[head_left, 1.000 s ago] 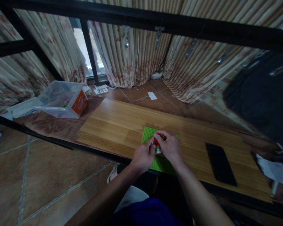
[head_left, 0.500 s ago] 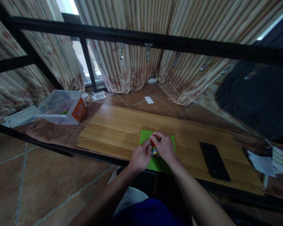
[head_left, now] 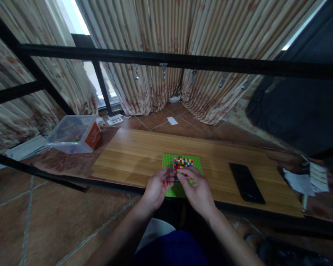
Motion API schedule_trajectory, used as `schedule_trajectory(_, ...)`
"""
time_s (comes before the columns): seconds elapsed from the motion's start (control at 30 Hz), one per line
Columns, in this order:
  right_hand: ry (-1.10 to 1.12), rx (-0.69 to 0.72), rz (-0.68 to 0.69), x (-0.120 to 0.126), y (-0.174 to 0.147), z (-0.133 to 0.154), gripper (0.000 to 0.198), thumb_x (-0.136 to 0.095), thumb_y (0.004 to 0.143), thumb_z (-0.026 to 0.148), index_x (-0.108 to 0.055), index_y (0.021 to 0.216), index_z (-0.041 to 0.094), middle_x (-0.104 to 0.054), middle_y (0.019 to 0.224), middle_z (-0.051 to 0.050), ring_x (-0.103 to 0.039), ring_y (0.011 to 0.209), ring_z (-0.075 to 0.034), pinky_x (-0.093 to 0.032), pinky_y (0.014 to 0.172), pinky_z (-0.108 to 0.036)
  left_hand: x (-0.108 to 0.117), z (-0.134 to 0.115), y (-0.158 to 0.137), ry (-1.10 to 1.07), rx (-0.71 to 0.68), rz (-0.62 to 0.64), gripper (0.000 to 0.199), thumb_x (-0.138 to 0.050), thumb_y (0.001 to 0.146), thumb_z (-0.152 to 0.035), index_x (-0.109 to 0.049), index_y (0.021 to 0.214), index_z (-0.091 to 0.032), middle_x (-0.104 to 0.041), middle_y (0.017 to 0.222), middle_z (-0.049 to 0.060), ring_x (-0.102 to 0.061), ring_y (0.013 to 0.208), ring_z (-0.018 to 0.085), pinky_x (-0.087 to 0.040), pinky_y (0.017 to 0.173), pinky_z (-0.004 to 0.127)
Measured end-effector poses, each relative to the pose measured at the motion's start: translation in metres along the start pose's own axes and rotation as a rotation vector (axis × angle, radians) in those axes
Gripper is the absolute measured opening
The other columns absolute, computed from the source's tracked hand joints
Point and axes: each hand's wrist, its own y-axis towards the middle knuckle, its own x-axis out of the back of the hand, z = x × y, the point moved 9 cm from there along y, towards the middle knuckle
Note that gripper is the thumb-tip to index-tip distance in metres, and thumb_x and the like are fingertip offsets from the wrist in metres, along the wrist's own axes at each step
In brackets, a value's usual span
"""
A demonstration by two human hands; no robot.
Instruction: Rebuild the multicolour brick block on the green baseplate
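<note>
A green studded baseplate [head_left: 168,159] lies at the front edge of the wooden board. On it stands a block of small multicoloured toy bricks [head_left: 184,162], partly covered by my fingers. My left hand [head_left: 155,189] is curled at the near left of the block, with a small orange brick [head_left: 164,183] held in its fingers. My right hand [head_left: 197,187] reaches over the block's near side. Its thumb and forefinger are pinched close to the left fingertips, and what they hold is too small to make out.
A black phone [head_left: 246,183] lies on the wooden board [head_left: 135,147] to the right. At the far left is a clear plastic box [head_left: 72,146] with an orange label. Papers [head_left: 299,181] lie at the right. A black metal bar [head_left: 211,62] crosses beyond the board.
My hands have drawn apart slightly and back toward me, uncovering more of the coloured bricks. An orange brick now shows in my left hand. The whole view has shifted a little.
</note>
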Motion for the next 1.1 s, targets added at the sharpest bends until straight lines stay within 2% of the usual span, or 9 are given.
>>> schedule_trajectory(0.1,-0.067,0.052,0.122,-0.020,-0.018,0.019,0.018,-0.053,0.088,0.026,-0.067,0.098,0.027,-0.066,0.095,-0.003,-0.059,0.093,-0.021,-0.046,0.083,-0.037,-0.013,0.003,-0.012,0.021,-0.011,0.081,0.028,-0.052,0.082,-0.038,-0.063,0.090,-0.014,-0.066,0.092,0.009,-0.061,0.085,0.016,-0.049,0.076,0.028)
schedule_trajectory(0.27,-0.153,0.087,0.150,-0.032,-0.030,0.019,0.018,-0.054,0.087,0.023,-0.068,0.097,0.029,-0.065,0.090,-0.004,-0.056,0.092,-0.023,-0.047,0.082,-0.040,-0.025,0.008,-0.022,0.126,-0.001,0.155,0.038,-0.046,0.083,-0.048,-0.062,0.090,-0.015,-0.065,0.102,0.011,-0.058,0.105,0.022,-0.045,0.094,0.034)
schedule_trajectory(0.4,-0.127,0.110,0.194,-0.033,-0.035,0.018,0.020,-0.052,0.087,0.019,-0.067,0.098,0.028,-0.064,0.091,-0.004,-0.056,0.091,-0.022,-0.048,0.080,-0.039,-0.024,0.009,-0.023,0.108,0.020,0.137,0.041,-0.044,0.085,-0.049,-0.063,0.092,-0.014,-0.064,0.104,0.012,-0.056,0.109,0.023,-0.044,0.095,0.035)
schedule_trajectory(0.6,-0.076,0.111,0.243,-0.026,-0.037,0.019,0.016,-0.051,0.089,0.019,-0.066,0.090,0.024,-0.065,0.092,-0.003,-0.057,0.091,-0.020,-0.047,0.082,-0.038,-0.033,0.011,-0.026,0.105,0.046,0.201,0.044,-0.045,0.084,-0.050,-0.064,0.095,-0.012,-0.064,0.106,0.013,-0.057,0.108,0.024,-0.042,0.096,0.038)
schedule_trajectory(0.7,-0.004,0.045,0.193,-0.018,-0.030,0.008,0.015,-0.051,0.089,0.024,-0.066,0.088,0.024,-0.066,0.091,-0.003,-0.059,0.090,-0.019,-0.048,0.082,-0.035,-0.032,0.005,-0.025,0.100,0.015,0.176,0.042,-0.047,0.084,-0.049,-0.064,0.097,-0.013,-0.063,0.111,0.014,-0.057,0.109,0.023,-0.042,0.096,0.036)
schedule_trajectory(0.9,0.178,-0.204,-0.078,0.011,-0.011,-0.044,0.022,-0.052,0.087,0.035,-0.066,0.100,0.025,-0.068,0.098,-0.004,-0.063,0.092,-0.019,-0.049,0.083,-0.034,-0.009,-0.008,-0.015,0.233,-0.099,0.017,0.038,-0.059,0.076,-0.046,-0.066,0.093,-0.013,-0.065,0.111,0.014,-0.062,0.098,0.022,-0.046,0.086,0.034)
schedule_trajectory(1.1,0.070,-0.166,-0.088,0.020,-0.001,-0.054,0.026,-0.047,0.089,0.035,-0.068,0.099,0.024,-0.068,0.096,-0.006,-0.064,0.089,-0.020,-0.050,0.080,-0.035,0.019,-0.015,-0.007,0.377,-0.201,-0.107,0.039,-0.057,0.076,-0.049,-0.068,0.088,-0.013,-0.068,0.103,0.013,-0.064,0.087,0.019,-0.047,0.076,0.031)
